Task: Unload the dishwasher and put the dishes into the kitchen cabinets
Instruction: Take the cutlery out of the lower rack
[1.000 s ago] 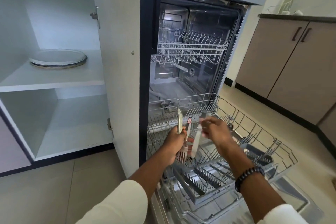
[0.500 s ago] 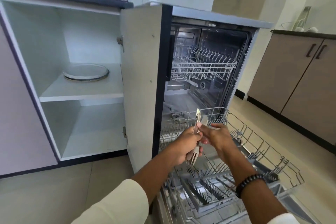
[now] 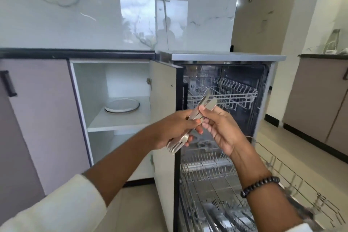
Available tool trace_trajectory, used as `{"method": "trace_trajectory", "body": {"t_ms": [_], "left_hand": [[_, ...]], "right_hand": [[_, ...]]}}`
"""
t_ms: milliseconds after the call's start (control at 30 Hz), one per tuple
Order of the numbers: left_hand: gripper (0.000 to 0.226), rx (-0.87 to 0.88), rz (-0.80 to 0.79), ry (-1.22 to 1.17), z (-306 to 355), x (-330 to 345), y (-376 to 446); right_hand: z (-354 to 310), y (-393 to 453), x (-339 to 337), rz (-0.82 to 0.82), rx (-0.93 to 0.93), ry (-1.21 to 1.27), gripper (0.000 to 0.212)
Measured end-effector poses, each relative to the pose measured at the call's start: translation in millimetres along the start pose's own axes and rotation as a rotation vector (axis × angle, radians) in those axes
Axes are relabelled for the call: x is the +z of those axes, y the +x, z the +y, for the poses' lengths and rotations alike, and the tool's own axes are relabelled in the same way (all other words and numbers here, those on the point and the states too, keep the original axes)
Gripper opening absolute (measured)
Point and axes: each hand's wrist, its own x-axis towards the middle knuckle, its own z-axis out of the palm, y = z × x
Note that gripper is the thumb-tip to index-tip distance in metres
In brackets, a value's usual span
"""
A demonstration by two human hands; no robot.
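Kitchen floor, pale tile, beneath a pulled-out lower dishwasher rack (image 3: 282,181) nearest me; I see no dishes in it, though its near end is blurred.

Left hand (image 3: 169,130): I hold it at mid-height before the open cabinet door (image 3: 163,111), fingers curled round a bundle of forks (image 3: 190,124), tines down and toward me, handles up and away.

Right hand (image 3: 218,128): palm toward me, beaded bracelet (image 3: 259,184) on the wrist, thumb and fingertips pinching the upper handles of the same bundle.

Advice, my judgement: square the handles with the right, then let the left alone carry them, tines low, so none slides out.

Beyond: upper rack (image 3: 233,94), bare. Open cabinet (image 3: 90,100), left, with a round plate (image 3: 122,105) on its upper shelf. Marble backsplash (image 3: 94,24) behind.
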Motion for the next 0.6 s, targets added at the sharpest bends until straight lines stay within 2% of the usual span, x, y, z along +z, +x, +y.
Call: {"method": "trace_trajectory", "body": {"t_ms": [100,200,300,400,467,600], "left_hand": [[0.018,0.021,0.015,0.105,10.8,-30.0,-31.1],[0.015,0.031,0.022,0.050,14.4,-58.7,-59.5],[0.019,0.050,0.114,-0.011,5.2,-84.2,-80.9],[0.029,0.089,0.265,-0.210,-16.8,-107.1,-94.2],[0.027,0.133,0.435,-0.345,-40.5,-122.9,-92.3],[0.025,0.106,0.742,-0.684,-98.6,-152.3,-66.6]], "right_hand": [[-3.0,-0.2,34.4,-0.098,-0.061,-0.027,0.029],[1.1,3.0,70.5,-0.167,-0.128,-0.111,0.022],[11.8,9.7,104.8,-0.214,-0.176,-0.223,0.025],[33.2,19.3,137.1,-0.205,-0.220,-0.380,0.027],[55.8,29.3,155.5,-0.164,-0.226,-0.543,0.038],[124.2,56.0,177.5,-0.217,-0.029,-0.773,0.051]]}}
